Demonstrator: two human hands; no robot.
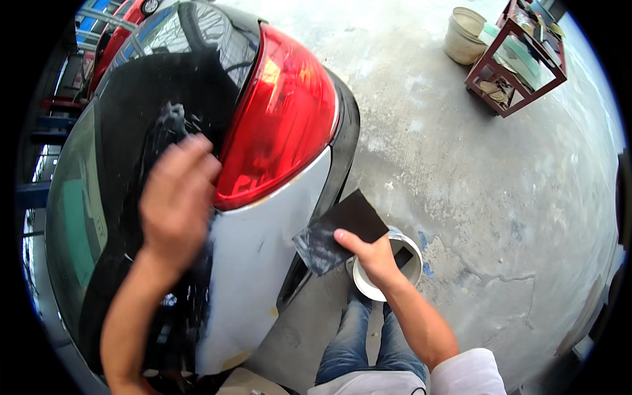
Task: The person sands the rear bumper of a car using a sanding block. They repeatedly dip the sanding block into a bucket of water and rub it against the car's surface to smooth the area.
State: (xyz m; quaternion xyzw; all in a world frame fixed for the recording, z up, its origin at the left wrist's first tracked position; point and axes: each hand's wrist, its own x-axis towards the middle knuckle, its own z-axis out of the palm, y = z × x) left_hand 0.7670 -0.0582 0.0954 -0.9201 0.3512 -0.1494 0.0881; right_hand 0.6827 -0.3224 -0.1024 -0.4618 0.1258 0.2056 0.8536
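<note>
Between the thumb and fingers of my right hand (374, 258) is a dark sheet of sandpaper (352, 220), its lower left part smeared with whitish residue. It is held in the air beside a car's grey, primer-like panel (253, 263). My left hand (178, 204), blurred by motion, is over the glossy black bodywork (151, 85), left of the red tail light (283, 125). Its fingers stretch out with nothing seen in them. Wet greyish streaks (174, 118) mark the black surface just beyond the fingertips. Whether that hand touches the car I cannot tell.
A white bucket (362, 284) with a dark piece inside stands below my right hand, by my legs. At the far right are a beige bucket (463, 36) and a dark red cart (517, 99) with cluttered shelves. A red car (122, 36) stands at the far left.
</note>
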